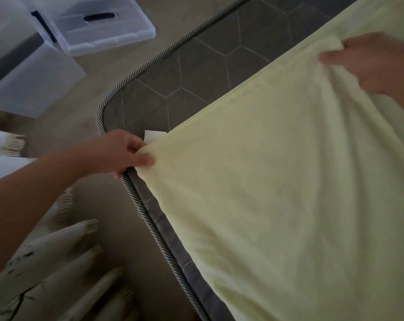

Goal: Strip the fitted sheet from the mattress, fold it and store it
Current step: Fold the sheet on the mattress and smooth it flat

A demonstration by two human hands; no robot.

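- Down at the lower left, nearest the person, a pale fringed cloth [57, 262] lies on the floor; it is blurred, so it may be a rug or a throw.
- Just beside it the dark grey mattress [196, 66] shows its corded edge [150, 228], which runs away to a rounded corner.
- Over the mattress lies the pale yellow fitted sheet [277, 181], already off that corner, its loose edge slanting from lower left to upper right.
- At the sheet's peak, which points left toward the bare corner, the left hand [126, 151] pinches the cloth between thumb and fingers, beside a small white tag [154, 135].
- Farther along the edge, the right hand [370, 63] grips a bunched fold.
- Beyond the mattress, clear plastic storage boxes [103, 26] sit on the floor.
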